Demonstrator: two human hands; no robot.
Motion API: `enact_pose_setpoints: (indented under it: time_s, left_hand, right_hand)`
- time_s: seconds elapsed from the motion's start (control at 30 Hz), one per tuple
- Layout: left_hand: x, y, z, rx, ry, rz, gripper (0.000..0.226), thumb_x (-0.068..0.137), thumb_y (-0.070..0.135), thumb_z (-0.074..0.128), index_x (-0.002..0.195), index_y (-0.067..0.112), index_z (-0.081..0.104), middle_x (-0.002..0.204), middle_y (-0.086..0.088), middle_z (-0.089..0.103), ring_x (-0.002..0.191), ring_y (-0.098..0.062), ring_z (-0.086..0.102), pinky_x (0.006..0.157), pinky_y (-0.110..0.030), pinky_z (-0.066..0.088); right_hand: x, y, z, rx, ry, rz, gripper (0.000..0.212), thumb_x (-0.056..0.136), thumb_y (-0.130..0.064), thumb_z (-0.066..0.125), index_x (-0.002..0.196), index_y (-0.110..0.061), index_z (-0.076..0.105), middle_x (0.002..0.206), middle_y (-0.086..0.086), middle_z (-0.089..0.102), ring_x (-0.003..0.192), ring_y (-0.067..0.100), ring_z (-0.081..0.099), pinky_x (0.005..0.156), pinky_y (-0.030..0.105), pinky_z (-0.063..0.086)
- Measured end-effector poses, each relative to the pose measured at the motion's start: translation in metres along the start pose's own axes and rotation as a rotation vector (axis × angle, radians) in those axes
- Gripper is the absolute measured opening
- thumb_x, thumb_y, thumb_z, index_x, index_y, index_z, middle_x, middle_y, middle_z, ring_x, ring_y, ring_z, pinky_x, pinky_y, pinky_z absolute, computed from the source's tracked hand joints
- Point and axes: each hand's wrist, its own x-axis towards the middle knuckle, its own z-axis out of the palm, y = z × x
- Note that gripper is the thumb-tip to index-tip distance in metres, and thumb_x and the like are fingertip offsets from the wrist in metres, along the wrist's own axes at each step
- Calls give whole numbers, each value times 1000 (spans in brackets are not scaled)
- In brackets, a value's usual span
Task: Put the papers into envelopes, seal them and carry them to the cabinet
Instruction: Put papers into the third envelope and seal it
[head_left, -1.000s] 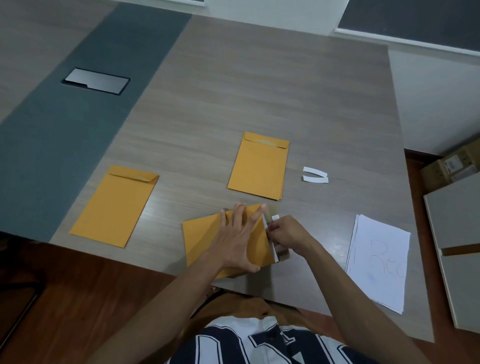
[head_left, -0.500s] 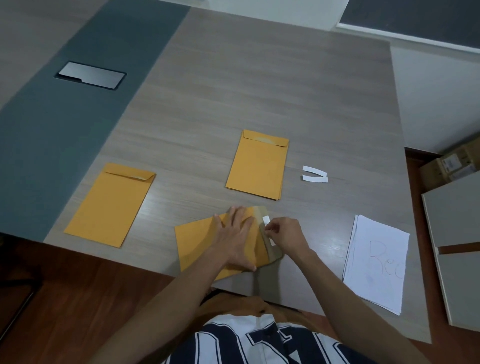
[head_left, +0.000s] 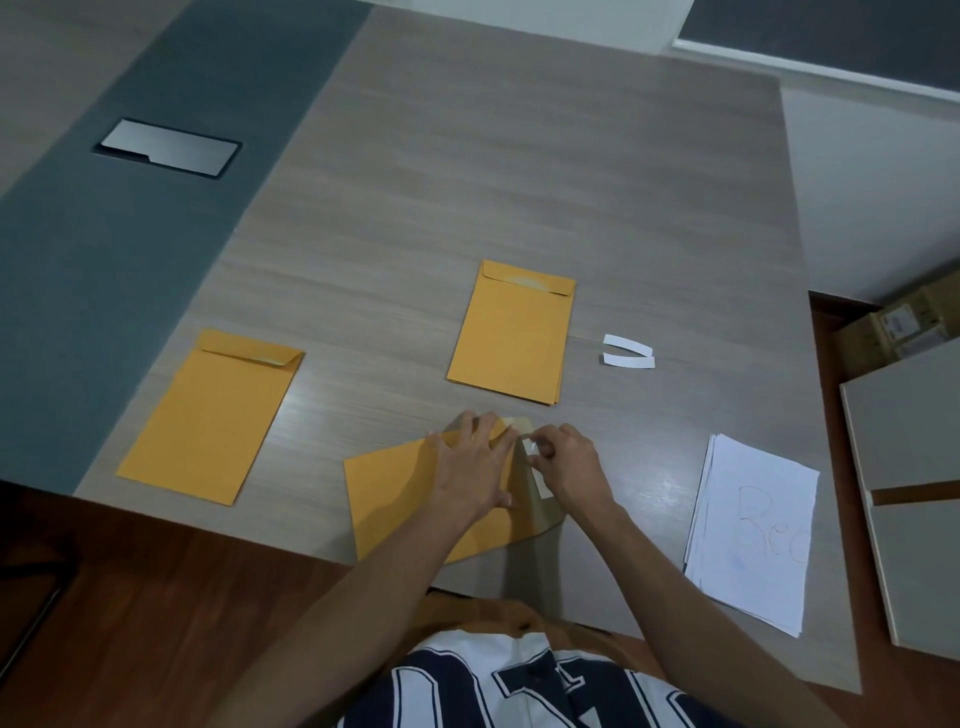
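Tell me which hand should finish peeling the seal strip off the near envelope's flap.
Right. The right hand already pinches the white strip at the open flap, while the left hand lies flat on the envelope, holding it down.

Left hand (head_left: 475, 467) lies flat, palm down, fingers spread and pointing away from the body; right hand (head_left: 569, 465) sits just beside it, fingertips pinched together, both forearms bare and extended.
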Motion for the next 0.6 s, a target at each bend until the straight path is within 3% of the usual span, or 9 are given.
enact_pose_setpoints:
  time_s: [0.6]
  left_hand:
    - [-1,2,-3,9,-3,-9,96,77,62,71,150,31,19,153,-8,17,144,-33,10,102,-74,28]
  right_hand:
    - [13,2,3,18,57,11,13,88,-20,69,96,-10,67,91,3,60,74,11,52,69,20,40]
